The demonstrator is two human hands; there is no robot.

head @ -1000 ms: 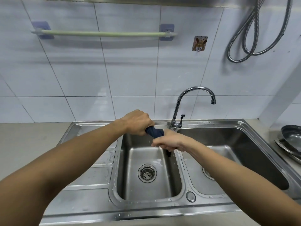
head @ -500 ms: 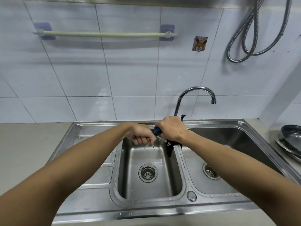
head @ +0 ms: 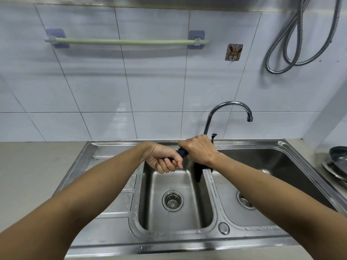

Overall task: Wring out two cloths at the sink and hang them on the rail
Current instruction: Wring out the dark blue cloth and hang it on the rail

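A dark blue cloth (head: 182, 152), twisted into a tight roll, is gripped at both ends above the left basin of the steel double sink (head: 105, 205). My left hand (head: 163, 160) holds its left end, palm turned up. My right hand (head: 199, 149) holds the right end, knuckles up. A loose tail of the cloth hangs down by the divider between the basins. Drops of water fall under my left hand. The pale green rail (head: 127, 41) on the tiled wall is bare. No second cloth is visible.
A chrome tap (head: 231, 107) curves over the right basin just behind my right hand. A metal hose (head: 293, 34) hangs at the upper right. Steel dishes (head: 338, 162) are stacked on the counter at the right edge. A small hook (head: 233, 52) is right of the rail.
My hands have twisted the cloth in opposite directions: the left rolled palm-up and lower, the right rose and rolled knuckles-up. Water came out of the cloth.
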